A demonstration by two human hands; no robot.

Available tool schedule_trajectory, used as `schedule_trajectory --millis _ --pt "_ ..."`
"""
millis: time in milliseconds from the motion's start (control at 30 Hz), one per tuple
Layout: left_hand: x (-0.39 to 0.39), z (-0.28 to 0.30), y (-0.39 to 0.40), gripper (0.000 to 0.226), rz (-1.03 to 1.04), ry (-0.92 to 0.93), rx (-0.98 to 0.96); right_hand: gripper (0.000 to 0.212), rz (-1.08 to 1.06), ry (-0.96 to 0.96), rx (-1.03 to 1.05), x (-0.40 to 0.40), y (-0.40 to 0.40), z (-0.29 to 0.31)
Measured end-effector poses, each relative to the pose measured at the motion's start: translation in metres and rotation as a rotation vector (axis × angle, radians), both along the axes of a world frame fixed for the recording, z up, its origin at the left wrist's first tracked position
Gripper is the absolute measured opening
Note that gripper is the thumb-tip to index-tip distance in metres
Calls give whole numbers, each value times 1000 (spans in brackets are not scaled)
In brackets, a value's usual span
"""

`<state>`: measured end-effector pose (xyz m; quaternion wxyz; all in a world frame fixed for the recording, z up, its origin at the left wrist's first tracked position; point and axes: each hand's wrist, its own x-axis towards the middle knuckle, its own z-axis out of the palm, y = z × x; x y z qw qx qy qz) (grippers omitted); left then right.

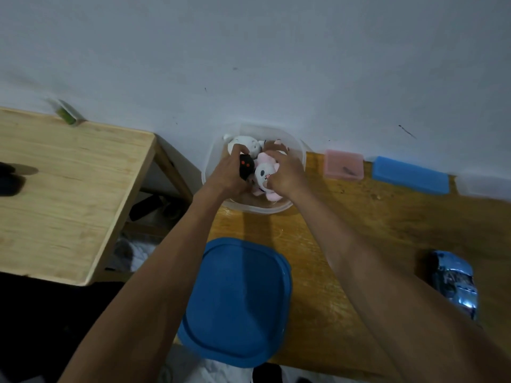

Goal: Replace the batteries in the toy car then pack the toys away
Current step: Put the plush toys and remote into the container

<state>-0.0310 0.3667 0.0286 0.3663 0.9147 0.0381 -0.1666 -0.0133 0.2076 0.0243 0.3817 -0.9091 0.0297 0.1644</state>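
A clear plastic tub (300,158) stands at the back of the brown table against the wall, holding several small plush toys. My left hand (225,174) is inside it, closed around a black plush toy (247,165) with red dots. My right hand (283,172) is also inside the tub, gripping a pink and white plush toy (262,175). A white plush toy (246,143) lies behind them. The tub's blue lid (237,302) lies flat near the table's front edge. A shiny blue toy car (456,283) sits on the table at the right.
A small pink box (343,164), a blue box (410,175) and a clear box (482,186) line the wall at the right. A lighter wooden table (63,186) stands to the left with a gap between the tables. The wall is right behind the tub.
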Motion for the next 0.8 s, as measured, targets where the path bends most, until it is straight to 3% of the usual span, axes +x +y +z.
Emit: schedule_trajectory --millis 100,367,500,633,733,800 --pt "-3 3 0 70 37 -2 -9 76 -11 -69 25 -5 0 2" --pt "-30 25 6 51 7 -12 41 58 -128 -240 166 -37 -16 23" --pt "-52 37 3 36 -8 -96 129 46 -183 -277 178 -71 -27 22" --pt "-74 46 1 40 29 -225 185 43 -202 -316 165 -112 -36 17" --pt "-100 38 6 48 86 -365 196 43 -228 -227 117 -143 -43 6" --pt "-122 26 17 56 183 -352 203 49 -215 -74 47 -162 -47 -2"
